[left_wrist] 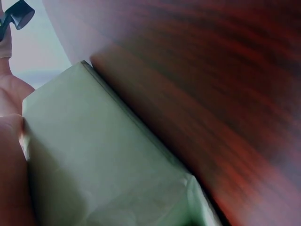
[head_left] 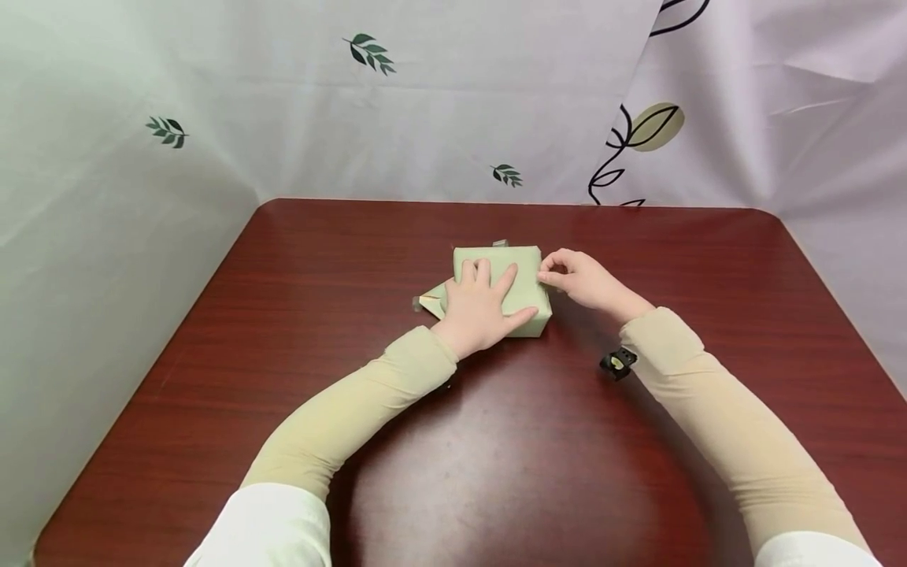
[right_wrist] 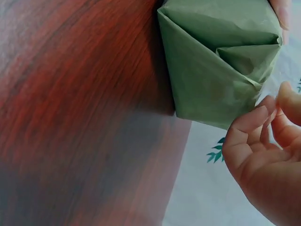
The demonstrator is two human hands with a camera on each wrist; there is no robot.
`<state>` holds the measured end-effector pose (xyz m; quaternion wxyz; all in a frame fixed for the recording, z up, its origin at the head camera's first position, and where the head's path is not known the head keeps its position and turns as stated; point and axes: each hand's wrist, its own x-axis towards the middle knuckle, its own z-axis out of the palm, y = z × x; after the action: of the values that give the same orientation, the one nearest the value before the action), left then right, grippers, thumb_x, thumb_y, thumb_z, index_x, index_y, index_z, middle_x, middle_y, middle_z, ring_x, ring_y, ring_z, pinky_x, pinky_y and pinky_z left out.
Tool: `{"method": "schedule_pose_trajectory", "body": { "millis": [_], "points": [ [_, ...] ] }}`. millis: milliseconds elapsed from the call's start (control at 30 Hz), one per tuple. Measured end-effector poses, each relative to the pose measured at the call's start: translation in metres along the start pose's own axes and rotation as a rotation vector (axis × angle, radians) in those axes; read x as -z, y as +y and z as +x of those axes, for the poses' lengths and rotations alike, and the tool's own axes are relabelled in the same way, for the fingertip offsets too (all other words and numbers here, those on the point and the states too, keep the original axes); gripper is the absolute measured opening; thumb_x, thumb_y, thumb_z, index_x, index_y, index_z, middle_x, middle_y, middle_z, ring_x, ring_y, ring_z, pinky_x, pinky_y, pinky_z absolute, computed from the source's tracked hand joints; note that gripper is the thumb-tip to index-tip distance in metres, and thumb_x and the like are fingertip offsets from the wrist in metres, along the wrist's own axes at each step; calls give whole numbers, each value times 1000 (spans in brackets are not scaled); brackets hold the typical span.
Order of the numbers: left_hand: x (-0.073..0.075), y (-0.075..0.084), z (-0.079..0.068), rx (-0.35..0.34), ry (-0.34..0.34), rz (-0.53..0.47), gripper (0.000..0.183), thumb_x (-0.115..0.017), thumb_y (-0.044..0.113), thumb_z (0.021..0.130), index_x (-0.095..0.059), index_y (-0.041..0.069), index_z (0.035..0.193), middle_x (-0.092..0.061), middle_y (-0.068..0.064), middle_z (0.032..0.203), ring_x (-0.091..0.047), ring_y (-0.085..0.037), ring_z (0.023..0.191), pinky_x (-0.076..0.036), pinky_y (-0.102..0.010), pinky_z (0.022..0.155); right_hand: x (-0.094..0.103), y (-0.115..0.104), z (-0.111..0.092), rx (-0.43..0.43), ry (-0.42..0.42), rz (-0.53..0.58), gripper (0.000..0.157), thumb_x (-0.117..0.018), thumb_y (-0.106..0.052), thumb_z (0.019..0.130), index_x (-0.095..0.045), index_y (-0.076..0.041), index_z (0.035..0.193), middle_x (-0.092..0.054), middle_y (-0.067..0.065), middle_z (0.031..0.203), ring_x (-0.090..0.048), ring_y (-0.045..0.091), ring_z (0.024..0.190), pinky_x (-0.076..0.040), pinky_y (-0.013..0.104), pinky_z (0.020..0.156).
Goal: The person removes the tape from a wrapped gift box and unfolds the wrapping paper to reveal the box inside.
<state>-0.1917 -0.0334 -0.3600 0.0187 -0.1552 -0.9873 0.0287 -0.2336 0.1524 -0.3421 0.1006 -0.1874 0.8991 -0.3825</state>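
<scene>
A box wrapped in pale green paper [head_left: 527, 282] lies on the table. My left hand [head_left: 473, 309] rests flat on its top, fingers spread. At its right end is my right hand [head_left: 586, 280], fingers curled and thumb and fingertips brought close together. The right wrist view shows this end's paper folded into a slanting flap [right_wrist: 207, 89], with the right fingertips right beside its upper edge; I cannot tell what they pinch. A pointed paper flap [head_left: 433, 302] sticks out at the left end, a small piece of clear tape [head_left: 416, 304] at its tip.
Another bit of clear tape [head_left: 501, 243] projects from the box's far edge. The dark red wooden table [head_left: 340, 260] reaches back to a white cloth backdrop [head_left: 439, 102] with leaf prints. A small black camera [head_left: 619, 363] hangs at the right wrist.
</scene>
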Motion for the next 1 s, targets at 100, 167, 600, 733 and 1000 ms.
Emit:
{"method": "schedule_pose_trajectory", "body": {
  "millis": [100,167,600,733,1000],
  "points": [
    [0,0,-1,1,0,-6,79,-29,77,86,-29,30,149,-40,-13,128,-35,-31,118,-45,-45,76,1,1,0,-30,-38,100,13,-54,-11,96,-55,2,93,-52,5,77,-50,14,71,-45,25,66],
    [0,0,-1,1,-1,-8,79,-29,77,86,-29,30,149,-40,-13,128,-35,-31,118,-45,-45,76,0,-1,0,-52,-56,152,13,-53,-10,97,-54,2,94,-53,3,75,-53,11,70,-49,24,67],
    [2,1,0,-4,-3,-5,78,-29,76,86,-29,30,149,-39,-13,130,-34,-32,119,-45,-46,76,-5,-12,-2,-93,88,-11,19,-65,-10,85,-55,0,97,-56,10,87,-51,19,76,-40,25,66],
    [2,1,0,0,-7,1,78,-29,76,86,-29,30,149,-39,-13,130,-34,-32,119,-45,-45,77,-5,-10,-4,-173,78,5,20,-65,-16,86,-57,-1,96,-57,6,83,-53,18,75,-42,25,66],
    [2,1,0,0,-3,-8,78,-30,76,86,-29,29,149,-38,-14,130,-34,-32,119,-45,-46,77,-3,-10,-3,-269,-20,254,15,-60,-11,90,-57,4,91,-54,4,90,-58,7,79,-54,33,82]
  ]
}}
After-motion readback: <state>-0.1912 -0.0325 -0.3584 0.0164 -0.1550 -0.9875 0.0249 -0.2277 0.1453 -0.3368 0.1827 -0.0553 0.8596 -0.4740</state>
